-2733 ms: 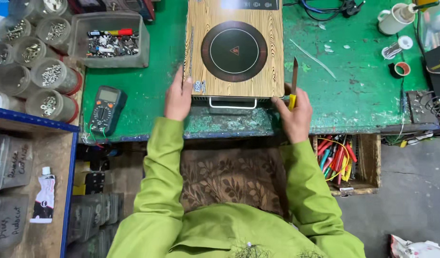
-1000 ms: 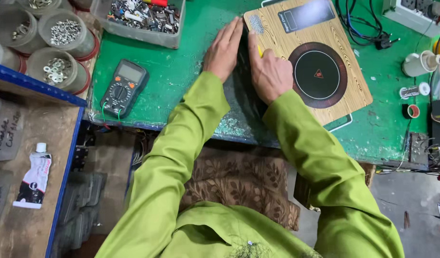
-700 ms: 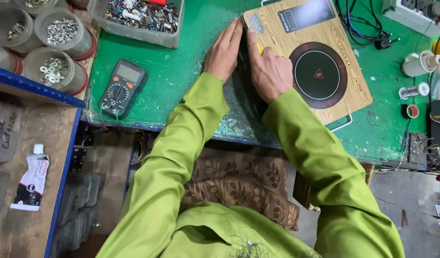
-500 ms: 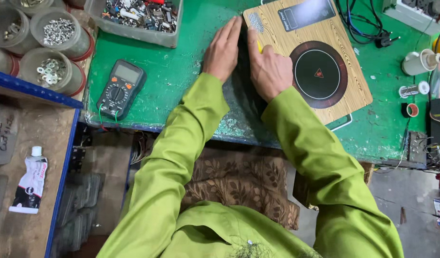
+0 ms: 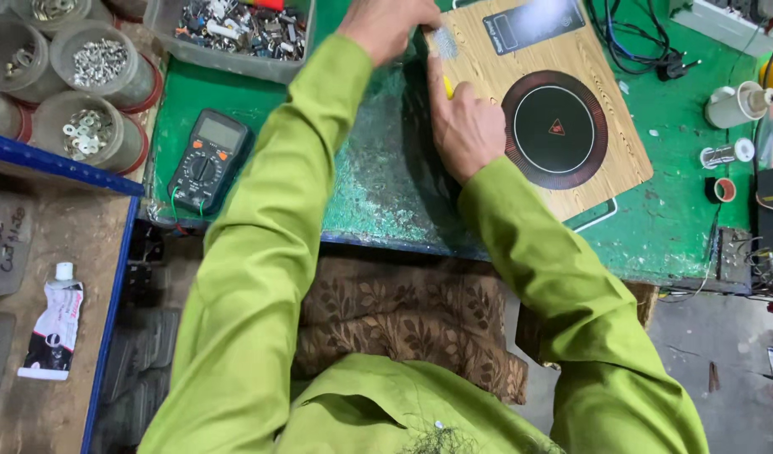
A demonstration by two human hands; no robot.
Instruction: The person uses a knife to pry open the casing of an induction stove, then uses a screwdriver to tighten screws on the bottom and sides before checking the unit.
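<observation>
Right hand: the right hand (image 5: 464, 126) lies knuckles-up on the near-left corner of the flat wood-grain induction cooker with a black round cooking zone (image 5: 563, 101), fingers curled round a thin yellow-handled tool (image 5: 447, 87) whose tip cannot be made out.
Left hand: the left hand (image 5: 385, 23) is just beyond the right, at the cooker's far-left edge and cut by the top of the view; its fingers are bunched, but I cannot tell whether they pinch anything.
Cooker, place: it sits slanted on the worn green counter (image 5: 370, 181), under and to the right of both hands.
Cooker, handling: it looks stiff, slab-like and fairly heavy, its glassy top probably slick and liable to crack; the side edges, or the wire handle (image 5: 595, 218) at its near rim, look the safest holds.
Left of the hands: a dark grey multimeter with a dial (image 5: 207, 159), with round tubs of washers and nuts (image 5: 88, 130) beyond it.
Far left: a clear tray of mixed screws and parts (image 5: 235, 29) close beside the left hand, crowding any swing that way.
Right of the cooker: black cables and a plug (image 5: 647, 46), a white spool (image 5: 731, 103), small tape rolls (image 5: 723, 189).
</observation>
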